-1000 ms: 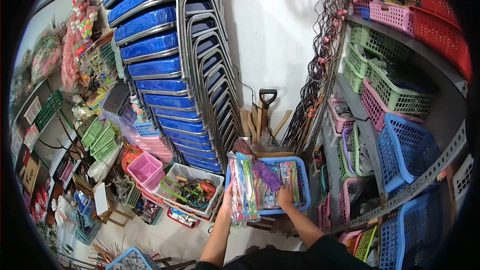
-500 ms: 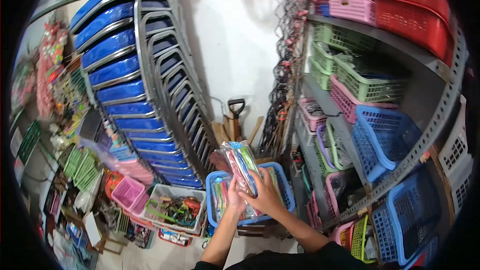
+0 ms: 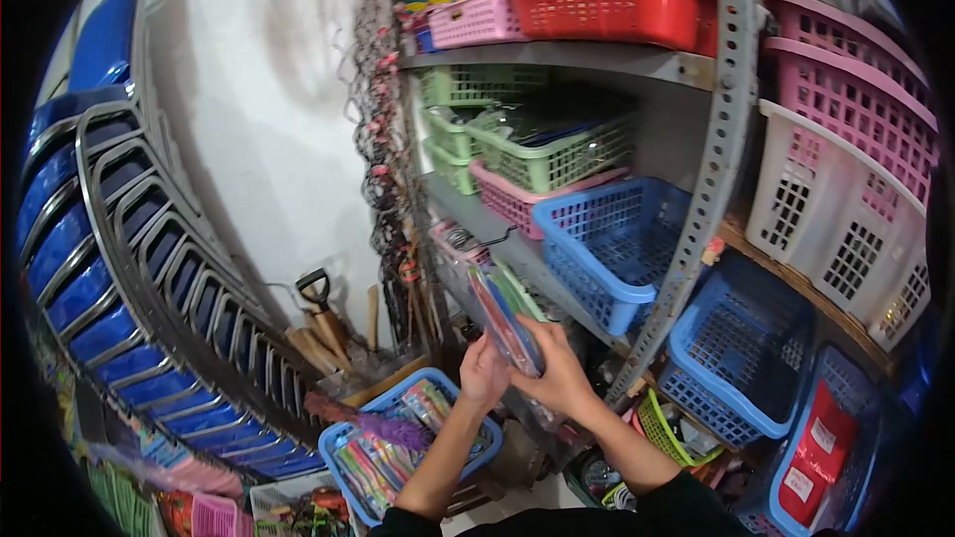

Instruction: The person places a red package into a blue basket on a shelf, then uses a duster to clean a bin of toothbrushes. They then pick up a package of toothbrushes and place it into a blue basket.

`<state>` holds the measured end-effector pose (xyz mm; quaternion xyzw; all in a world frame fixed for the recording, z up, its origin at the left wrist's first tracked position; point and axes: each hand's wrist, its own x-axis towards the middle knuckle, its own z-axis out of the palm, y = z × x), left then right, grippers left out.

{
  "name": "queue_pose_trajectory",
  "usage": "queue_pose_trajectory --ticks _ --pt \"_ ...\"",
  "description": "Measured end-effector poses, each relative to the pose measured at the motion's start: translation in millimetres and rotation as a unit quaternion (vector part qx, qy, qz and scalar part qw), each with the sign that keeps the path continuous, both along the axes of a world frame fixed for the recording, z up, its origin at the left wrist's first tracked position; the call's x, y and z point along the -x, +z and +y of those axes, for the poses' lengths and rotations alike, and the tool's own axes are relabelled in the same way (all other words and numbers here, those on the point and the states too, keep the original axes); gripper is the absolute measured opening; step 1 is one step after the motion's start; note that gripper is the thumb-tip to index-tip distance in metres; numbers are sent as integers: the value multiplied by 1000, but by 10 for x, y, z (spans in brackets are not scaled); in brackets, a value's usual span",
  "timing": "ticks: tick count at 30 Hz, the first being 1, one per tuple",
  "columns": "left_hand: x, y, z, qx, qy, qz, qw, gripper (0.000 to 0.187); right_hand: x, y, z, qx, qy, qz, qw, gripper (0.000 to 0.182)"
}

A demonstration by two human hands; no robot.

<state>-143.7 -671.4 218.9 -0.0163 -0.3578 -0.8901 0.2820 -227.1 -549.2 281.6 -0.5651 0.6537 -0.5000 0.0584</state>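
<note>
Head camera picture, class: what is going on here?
A person stands among shelves of plastic baskets. Both hands, left hand and right hand, hold a clear packet of toothbrushes up in front of the metal shelf. Below them sits a blue basket filled with more packets, beside stacked blue chairs.

Right of each grip, the slanted metal shelf post [image 3: 696, 239] and a blue basket [image 3: 607, 239] on the shelf [image 3: 477, 224] crowd the way. Left, stacked blue chairs [image 3: 109, 308] wall off passage. Below lies a filled blue basket [image 3: 398, 438]; open air remains only just above it.
</note>
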Motion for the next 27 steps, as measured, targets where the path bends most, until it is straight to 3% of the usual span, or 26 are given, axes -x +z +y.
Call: queue_pose_trajectory --ticks 3,4,5,6,7,8,10,11,13,16,21,27 --pt "501 166 -114 116 71 77 988 52 229 324 201 16 -21 -57 998 68" --pt "806 37 -295 222 130 21 966 50 307 391 253 13 -19 -88 996 67" --pt "946 258 -271 324 188 -34 926 49 390 421 285 29 -11 -110 993 67" --pt "979 446 -250 451 255 -122 846 50 465 453 307 46 -2 -130 990 67" --pt "1137 442 -380 616 338 -68 709 57 511 512 339 47 -10 -129 990 67" --pt "1244 570 -390 616 332 -62 711 57 545 580 365 48 -16 -136 989 67" --pt "1425 825 -427 724 316 63 610 58 495 831 482 26 18 -278 960 66" --pt "1512 834 -487 725 314 67 610 58 525 845 483 29 15 -277 960 66" --pt "1670 841 -608 805 161 1 571 54 623 845 484 51 43 -301 951 62" --pt "1402 1106 -372 784 188 -5 591 54 744 834 473 67 39 -288 955 64" --pt "1364 896 -550 807 261 16 530 51 726 947 452 73 24 -301 951 61" --pt "711 916 -612 796 285 45 532 50 767 1107 211 20 49 -279 959 62"
